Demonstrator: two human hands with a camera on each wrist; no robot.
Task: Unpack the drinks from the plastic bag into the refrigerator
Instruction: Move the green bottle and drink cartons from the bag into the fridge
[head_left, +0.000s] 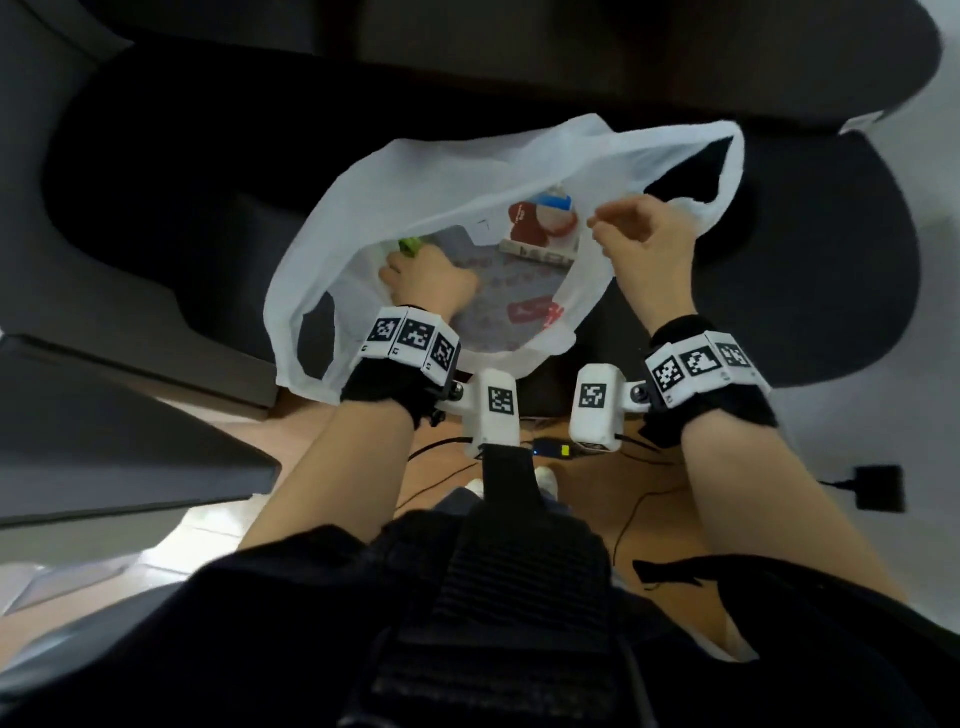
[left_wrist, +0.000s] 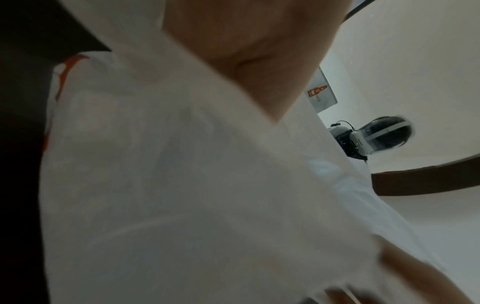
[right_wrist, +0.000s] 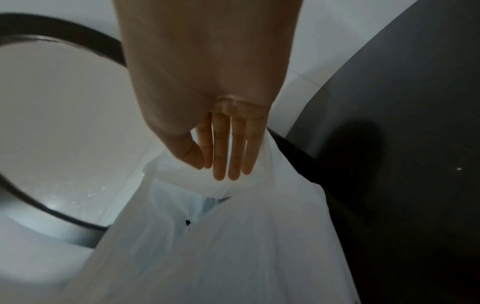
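Head view: white plastic bag (head_left: 447, 171) sits open on a dark seat (head_left: 841, 270), mouth facing up. Left hand (head_left: 428, 283) is down inside the bag near its left wall, fingertips at a green-topped item (head_left: 413, 245); fingers hidden from above, cannot tell whether it grips anything or how far open it is. Right hand (head_left: 647, 244) is at the bag's right rim, thumb and forefinger pinching the film just beside the right handle loop (head_left: 724, 171), holding the mouth open. Inside the bag, at its far right, a carton (head_left: 540, 228) with red and white graphics and a blue-and-white top lies tilted; print on it too blurred to read. More red print (head_left: 535, 312) shows on the bag's near wall, unreadable. Left handle loop (head_left: 314, 343) hangs at the bag's near left corner. Both wrists wear black bands with white square-code marker blocks (head_left: 410, 343); no readable text on them. Left wrist view: mostly white film (left_wrist: 182, 185) against the lens, palm (left_wrist: 246, 41) at top, blurred; a small sign with a red bottle pictogram (left_wrist: 320, 92) beyond the bag, no legible words. Right wrist view: thumb and forefinger pinch a fold of film (right_wrist: 192, 176), the other fingers (right_wrist: 221, 152) straight and lying against it. Refrigerator not identifiable in any view.
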